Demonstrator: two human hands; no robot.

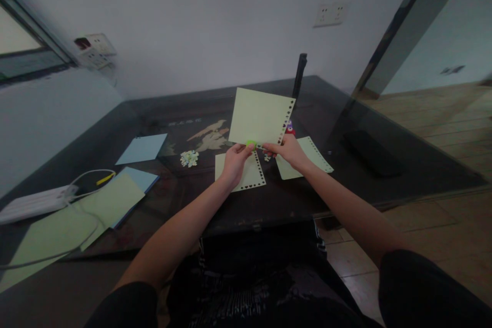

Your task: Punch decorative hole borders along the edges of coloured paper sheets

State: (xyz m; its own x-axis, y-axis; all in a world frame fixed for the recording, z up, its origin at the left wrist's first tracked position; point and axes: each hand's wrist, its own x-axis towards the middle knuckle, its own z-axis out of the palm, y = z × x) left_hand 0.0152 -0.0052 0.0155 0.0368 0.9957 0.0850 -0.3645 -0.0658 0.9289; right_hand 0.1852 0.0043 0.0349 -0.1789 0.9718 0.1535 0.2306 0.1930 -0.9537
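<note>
A pale yellow-green sheet of paper (261, 115) is held up above the table, with shaped holes along its right edge and part of its lower edge. My left hand (233, 164) is closed on a small bright green paper punch (251, 144) at the sheet's lower edge, thumb on top. Fingers of my right hand (290, 151) pinch the same sheet near its lower right corner. Beneath lie two more punched sheets, one under my left hand (240, 177) and another by my right wrist (307, 156). Red and purple punches (289, 127) are partly hidden behind my right hand.
Left of my hands sits a pile of paper cut-outs (189, 158). Blue paper (142, 148), more yellow-green sheets (115, 202) and a white power strip (36, 204) with cables lie at left. A black upright object (300, 74) stands at the back; a dark flat object (371, 152) lies right.
</note>
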